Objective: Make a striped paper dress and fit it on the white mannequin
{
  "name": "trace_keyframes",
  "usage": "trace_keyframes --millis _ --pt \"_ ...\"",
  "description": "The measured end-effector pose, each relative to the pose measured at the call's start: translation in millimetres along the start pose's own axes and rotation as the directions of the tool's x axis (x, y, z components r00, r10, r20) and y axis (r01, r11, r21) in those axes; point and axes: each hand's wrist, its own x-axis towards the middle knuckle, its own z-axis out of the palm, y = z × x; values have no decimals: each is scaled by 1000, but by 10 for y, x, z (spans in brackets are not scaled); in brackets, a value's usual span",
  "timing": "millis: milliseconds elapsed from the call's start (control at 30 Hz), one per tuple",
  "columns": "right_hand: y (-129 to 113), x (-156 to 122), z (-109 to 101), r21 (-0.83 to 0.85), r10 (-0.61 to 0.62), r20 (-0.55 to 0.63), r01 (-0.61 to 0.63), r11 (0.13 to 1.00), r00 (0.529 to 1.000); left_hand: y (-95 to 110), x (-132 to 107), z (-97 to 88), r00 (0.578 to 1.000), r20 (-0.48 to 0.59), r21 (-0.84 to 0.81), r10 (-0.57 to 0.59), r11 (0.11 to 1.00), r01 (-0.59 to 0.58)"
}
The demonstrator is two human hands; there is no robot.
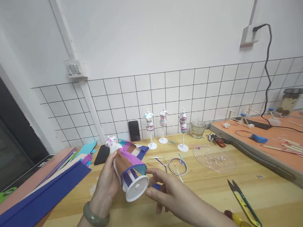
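My left hand [109, 177] is wrapped round a small white doll dress form [112, 144], which lies tilted with its round base toward me. A skirt of brown, purple, blue and teal paper [129, 160] covers its lower part. Fingers apart, my right hand [167, 190] is at the right side of the white disc base [137, 188]. Its index fingertip is beside the teal edge of the skirt; whether it touches is unclear. Beyond the hands, more coloured paper pieces [143, 151] lie on the table.
Three decorated mini dress forms [183, 125] stand by the wall, near a phone [134, 131] and a glass bowl [198, 129]. A tape roll [178, 166], a clear disc with gems [214, 159] and thread snips [244, 203] lie rightward. Coloured sheets [43, 200] fill the left.
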Motion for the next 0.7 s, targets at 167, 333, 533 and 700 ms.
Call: trace_keyframes --millis 167,333,533,700 --pt "22 -53 30 -411 177 110 -117 904 978 120 129 -190 979 -5 179 205 963 -201" --pt "-66 -100 298 -665 430 45 -294 687 902 203 170 -239 955 56 342 291 893 -292" --pt "-213 -59 458 -709 440 92 -251 659 893 90 271 -331 965 113 459 239 848 -264" --pt "-170 -10 483 -727 456 98 -249 640 885 -35 294 -365 972 134 502 193 833 -234"
